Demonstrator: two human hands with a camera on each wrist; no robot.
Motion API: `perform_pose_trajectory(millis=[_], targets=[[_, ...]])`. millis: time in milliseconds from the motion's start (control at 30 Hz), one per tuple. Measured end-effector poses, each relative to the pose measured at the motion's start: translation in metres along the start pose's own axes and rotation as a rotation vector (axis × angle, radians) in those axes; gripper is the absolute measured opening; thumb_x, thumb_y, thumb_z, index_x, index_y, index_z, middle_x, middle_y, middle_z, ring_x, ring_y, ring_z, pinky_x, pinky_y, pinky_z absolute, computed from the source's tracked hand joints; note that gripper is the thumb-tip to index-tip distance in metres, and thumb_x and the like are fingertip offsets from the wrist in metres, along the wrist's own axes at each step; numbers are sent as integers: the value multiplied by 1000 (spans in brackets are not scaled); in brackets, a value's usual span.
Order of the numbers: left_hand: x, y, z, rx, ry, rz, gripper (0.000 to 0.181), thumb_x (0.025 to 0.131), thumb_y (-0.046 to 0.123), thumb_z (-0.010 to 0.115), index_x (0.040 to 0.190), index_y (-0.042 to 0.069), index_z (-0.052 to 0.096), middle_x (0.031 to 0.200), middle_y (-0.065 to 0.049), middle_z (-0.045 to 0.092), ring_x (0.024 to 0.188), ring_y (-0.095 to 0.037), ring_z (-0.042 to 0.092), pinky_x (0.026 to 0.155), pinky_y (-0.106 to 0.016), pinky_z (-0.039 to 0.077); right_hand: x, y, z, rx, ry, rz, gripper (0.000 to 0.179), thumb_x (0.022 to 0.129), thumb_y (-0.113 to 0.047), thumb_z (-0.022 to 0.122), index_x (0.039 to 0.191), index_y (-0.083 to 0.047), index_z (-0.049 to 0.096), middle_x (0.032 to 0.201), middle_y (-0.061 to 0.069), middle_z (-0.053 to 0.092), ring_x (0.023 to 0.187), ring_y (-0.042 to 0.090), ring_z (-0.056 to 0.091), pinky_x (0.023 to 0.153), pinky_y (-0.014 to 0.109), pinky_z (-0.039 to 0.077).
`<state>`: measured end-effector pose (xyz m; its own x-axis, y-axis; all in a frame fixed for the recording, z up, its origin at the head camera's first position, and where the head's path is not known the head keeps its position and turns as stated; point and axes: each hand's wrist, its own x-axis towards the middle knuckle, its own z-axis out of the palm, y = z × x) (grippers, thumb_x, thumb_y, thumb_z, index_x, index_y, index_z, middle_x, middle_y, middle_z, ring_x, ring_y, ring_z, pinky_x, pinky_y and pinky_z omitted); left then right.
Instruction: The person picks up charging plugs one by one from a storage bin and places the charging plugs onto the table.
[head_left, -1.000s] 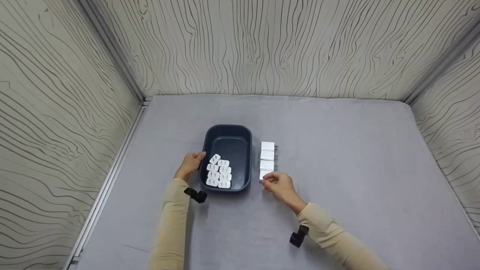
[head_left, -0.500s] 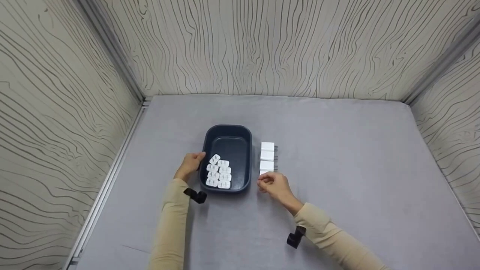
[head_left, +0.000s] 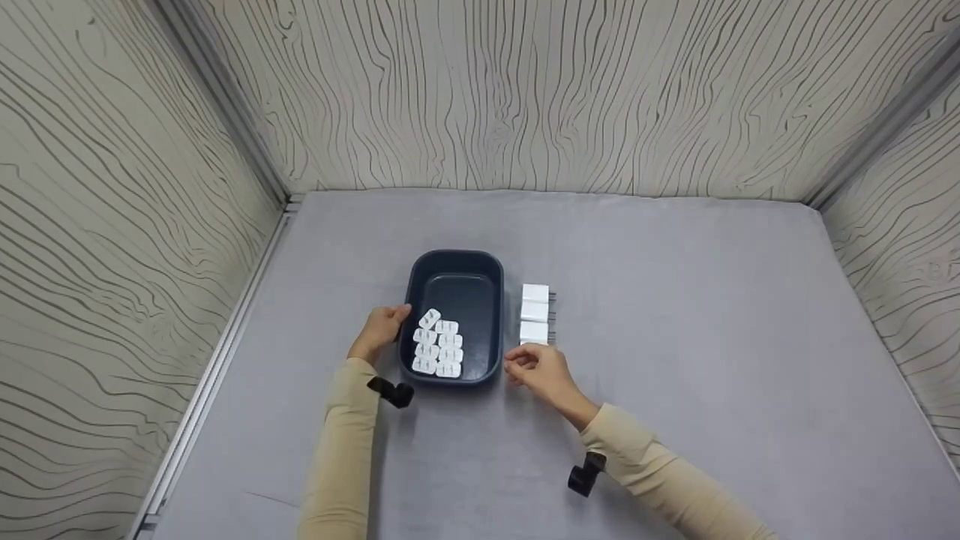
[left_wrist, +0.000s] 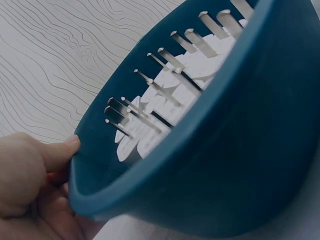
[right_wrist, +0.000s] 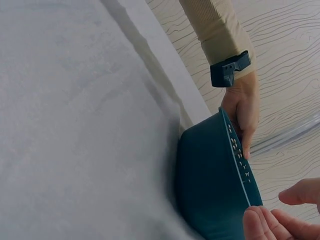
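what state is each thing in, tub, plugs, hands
blue tub: upright, partly filled
plugs in tub: prongs up, grouped at near end
plugs beside tub: lying in a row, prongs pointing away from tub, partly hidden
left hand: grips tub's rim
right hand: thumb and fingertips apart, nothing visible between

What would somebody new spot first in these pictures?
Probably the dark blue tub on the grey table, held at its left side by the left hand. Next, the white plugs in its near left part, metal prongs sticking up. Then the row of white blocks just right of the tub.
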<state>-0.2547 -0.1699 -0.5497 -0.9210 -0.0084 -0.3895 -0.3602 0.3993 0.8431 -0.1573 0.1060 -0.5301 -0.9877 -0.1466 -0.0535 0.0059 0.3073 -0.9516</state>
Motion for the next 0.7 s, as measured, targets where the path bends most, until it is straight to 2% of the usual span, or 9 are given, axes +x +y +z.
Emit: perform_pose_trajectory(millis=[67, 233, 367, 500, 600, 700], targets=[[0, 0, 0, -7, -1, 0, 36, 103, 27, 45, 88, -1, 62, 69, 5, 53, 68, -7, 49, 64, -19, 40, 0, 0, 2, -2, -7, -10, 14, 83, 2, 65, 92, 13, 66, 83, 30, 68, 67, 31, 69, 66, 46, 57], [0, 0, 0, -19, -6, -3, 35, 103, 27, 45, 80, 4, 59, 65, 6, 50, 64, -6, 47, 62, -20, 39, 0, -2, 6, -4, -26, -29, 13, 83, 4, 64, 92, 13, 66, 84, 30, 68, 63, 14, 66, 67, 48, 57], [1, -1, 0, -15, -3, -2, 36, 103, 27, 46, 76, 6, 57, 66, 6, 50, 65, -6, 47, 64, -20, 39, -3, -5, 9, -4, -52, -35, 16, 83, 4, 63, 94, 14, 65, 86, 30, 68, 65, 6, 62, 65, 37, 59], [0, 0, 0, -8, 4, -8, 37, 103, 28, 45, 84, 2, 62, 71, 5, 53, 69, -7, 49, 66, -19, 40, -5, -8, 13, -47, -52, -64, 16, 83, 0, 66, 94, 11, 66, 86, 27, 69, 69, 10, 62, 62, 18, 53], [-1, 1, 0, 0, 9, -7, 38, 103, 28, 45, 96, -4, 65, 74, 4, 56, 72, -7, 50, 68, -19, 40, -5, -10, 16, -91, -35, -95, 15, 82, -2, 67, 93, 8, 67, 85, 24, 70, 71, 15, 64, 63, 16, 49], [-1, 1, 0, 11, 24, 3, 38, 103, 27, 45, 92, -3, 65, 72, 4, 54, 69, -7, 49, 65, -19, 40, -4, -13, 19, -116, -26, -114, 15, 82, -2, 66, 93, 8, 68, 85, 23, 71, 73, 20, 66, 65, 18, 51]])
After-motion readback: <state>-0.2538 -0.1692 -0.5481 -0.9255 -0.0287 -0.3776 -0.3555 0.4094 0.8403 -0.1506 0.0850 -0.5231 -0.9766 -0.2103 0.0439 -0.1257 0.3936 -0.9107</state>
